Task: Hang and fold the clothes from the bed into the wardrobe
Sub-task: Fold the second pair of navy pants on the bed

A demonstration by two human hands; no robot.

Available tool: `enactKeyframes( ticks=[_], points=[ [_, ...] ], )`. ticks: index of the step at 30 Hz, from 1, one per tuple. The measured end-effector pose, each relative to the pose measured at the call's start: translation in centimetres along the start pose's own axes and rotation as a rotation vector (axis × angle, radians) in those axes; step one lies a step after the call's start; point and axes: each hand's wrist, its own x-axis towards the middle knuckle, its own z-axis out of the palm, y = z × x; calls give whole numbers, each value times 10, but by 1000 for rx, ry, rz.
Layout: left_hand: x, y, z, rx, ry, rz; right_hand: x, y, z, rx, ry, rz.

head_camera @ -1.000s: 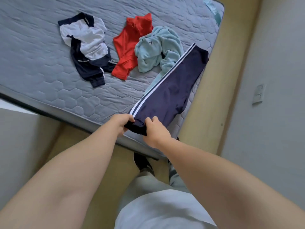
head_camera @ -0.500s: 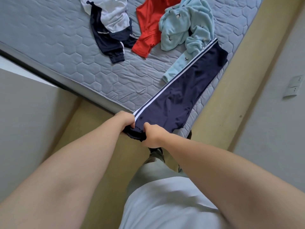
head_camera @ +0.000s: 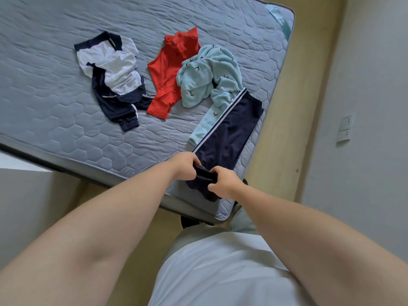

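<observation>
The left grip (head_camera: 185,165) and right grip (head_camera: 223,184) have come back over the near right corner of the bed (head_camera: 66,120). Both are clenched on the bunched near end of the navy trousers (head_camera: 229,129), which lie along its quilted right edge. I'd smooth the slick, striped cloth flat before folding, clear of the fluffy blue fleece (head_camera: 205,85).
</observation>
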Motion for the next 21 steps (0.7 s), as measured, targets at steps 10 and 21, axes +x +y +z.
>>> enactKeyframes(
  ticks=[10,21],
  points=[
    [169,116,-52,305,43,25,117,79,-151,226,65,49],
    [463,210,-102,561,-224,16,368,210,-293,108,-98,122]
  ],
)
